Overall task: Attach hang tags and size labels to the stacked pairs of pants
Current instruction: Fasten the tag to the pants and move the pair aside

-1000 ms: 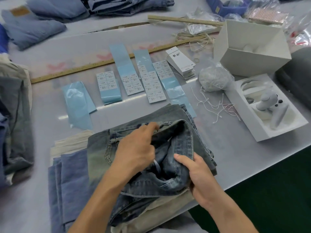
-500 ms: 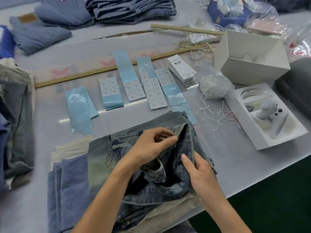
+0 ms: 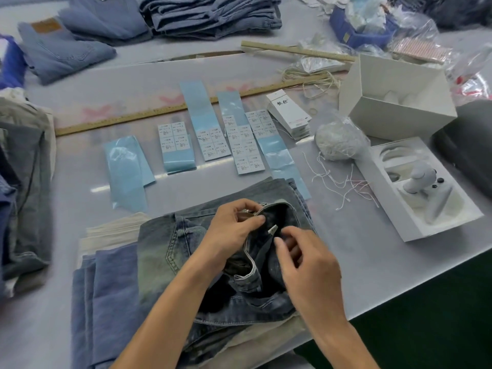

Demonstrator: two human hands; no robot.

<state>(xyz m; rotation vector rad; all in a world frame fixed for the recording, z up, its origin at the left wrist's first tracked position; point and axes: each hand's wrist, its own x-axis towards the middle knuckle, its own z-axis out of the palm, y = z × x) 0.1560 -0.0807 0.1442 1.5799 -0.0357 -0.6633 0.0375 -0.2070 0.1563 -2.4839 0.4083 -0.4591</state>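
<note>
From the head camera, the top pair of jeans (image 3: 170, 243) lies on a stack of folded pants (image 3: 106, 283) at the near edge of the grey table (image 3: 346, 235). Its waistband is turned open, so the dark inside faces up.

The left hand (image 3: 231, 230) pinches the upper rim of the waistband between thumb and curled fingers, holding the opening up. The right hand (image 3: 306, 265) hovers just right of the opening with its fingers loosely bent towards a small white inner label (image 3: 273, 229) sewn inside the waist. Whether those fingers already touch the label or hold anything, I cannot tell.

Beyond the jeans lie strips of size labels (image 3: 213, 142) on blue backing. To the right of those strips sits a pile of white hang tags (image 3: 288, 113), then a bundle of string (image 3: 335, 141) and loose white tag cords (image 3: 343, 185). A white open box (image 3: 394, 102) stands behind the string bundle. More folded denim (image 3: 210, 14) sits at the far edge of the table.

The denim looks thick and limp. It will probably sag and fold shut if the left hand lets go. The stitched waistband is likely the firmest place to hold it. The inner label is small and thin, so it calls for a fingertip pinch. The size labels look light and sticky, and are best peeled by a corner.
</note>
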